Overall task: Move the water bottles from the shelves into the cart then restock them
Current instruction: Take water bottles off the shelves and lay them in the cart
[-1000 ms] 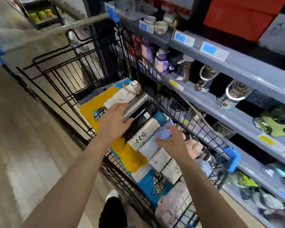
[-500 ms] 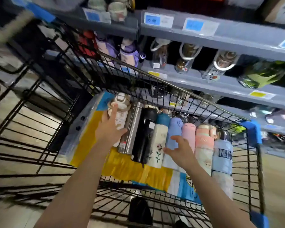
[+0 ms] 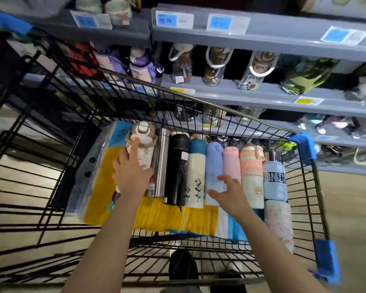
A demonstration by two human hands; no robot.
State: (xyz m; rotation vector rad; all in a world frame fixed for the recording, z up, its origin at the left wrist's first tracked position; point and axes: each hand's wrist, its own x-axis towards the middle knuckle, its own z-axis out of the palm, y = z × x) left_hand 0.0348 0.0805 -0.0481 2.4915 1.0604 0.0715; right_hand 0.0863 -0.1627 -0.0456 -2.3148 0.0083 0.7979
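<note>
Several water bottles lie side by side in the black wire cart [image 3: 237, 115]: a beige lidded bottle [image 3: 143, 136], a steel one [image 3: 160, 161], a black one [image 3: 176, 166], a white floral one [image 3: 195, 176], a light blue one [image 3: 213, 159], a pink one [image 3: 231, 161] and others further right. My left hand [image 3: 131, 174] lies on the beige bottle, index finger stretched to its lid. With fingers spread, my right hand [image 3: 228, 191] hovers over the lower end of the light blue bottle; contact is unclear.
A yellow and blue package [image 3: 156, 214] lies under the bottles. Grey shelves [image 3: 262, 39] behind the cart hold more bottles, including clear ones [image 3: 213, 66] with loop handles and purple ones [image 3: 140, 66]. Blue corner guards [image 3: 302, 144] mark the cart's rim. My shoe shows below.
The view has swung to face the shelves squarely. My left hand slid up the beige bottle toward its lid. My right hand stays over the light blue bottle.
</note>
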